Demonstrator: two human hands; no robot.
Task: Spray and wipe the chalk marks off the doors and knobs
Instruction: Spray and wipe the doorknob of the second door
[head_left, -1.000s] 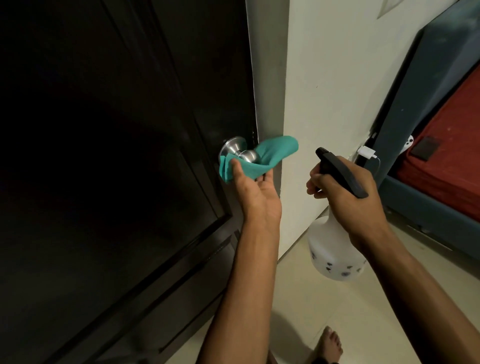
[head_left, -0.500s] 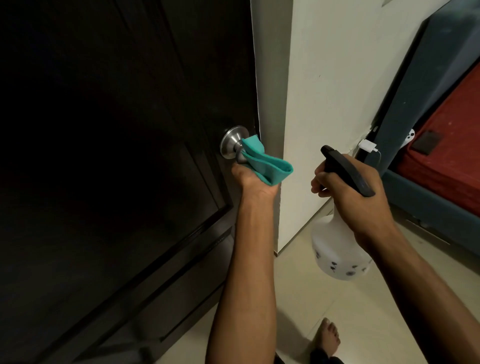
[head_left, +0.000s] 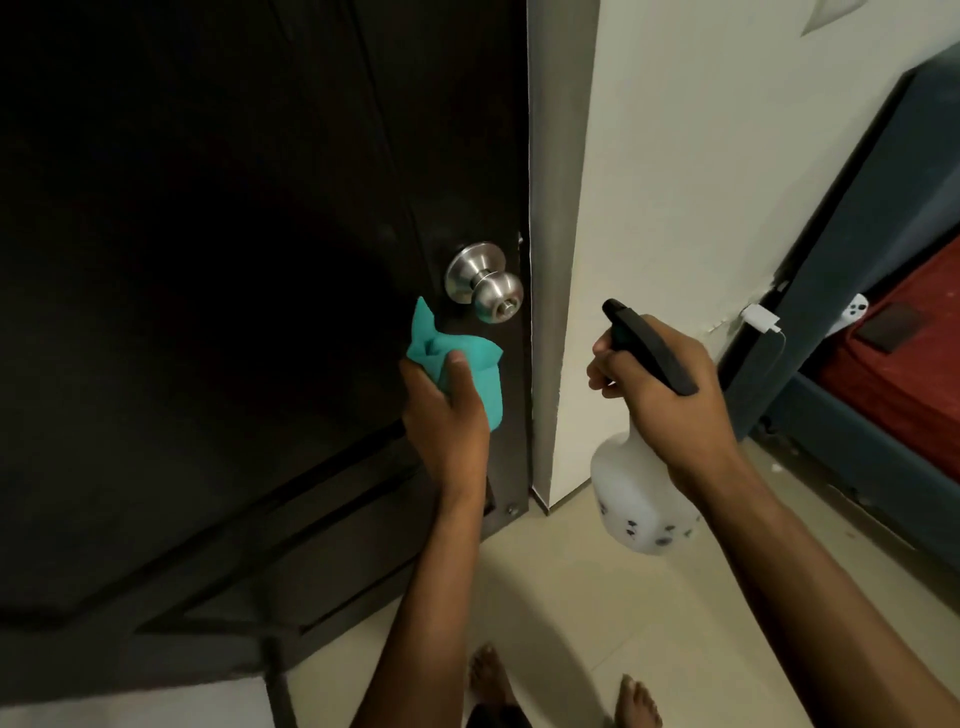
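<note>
A dark brown door (head_left: 218, 260) fills the left of the view. Its round silver knob (head_left: 491, 288) sits near the door's right edge, fully uncovered. My left hand (head_left: 447, 415) grips a bunched teal cloth (head_left: 467, 364) just below the knob, apart from it. My right hand (head_left: 665, 389) holds a white spray bottle (head_left: 634, 493) by its black trigger head (head_left: 649, 345), nozzle pointing left toward the knob. No chalk marks show on the dark door.
A grey door frame (head_left: 556, 260) and white wall (head_left: 701, 182) stand right of the door. A blue bed frame (head_left: 852, 260) with a red mattress (head_left: 909, 364) lies at far right; a white charger (head_left: 761, 318) is plugged into the wall. My bare feet (head_left: 636, 701) stand on the pale tiled floor.
My left hand has come off the knob with the cloth and dropped below it, leaving the knob bare. The right hand and spray bottle stayed about where they were.
</note>
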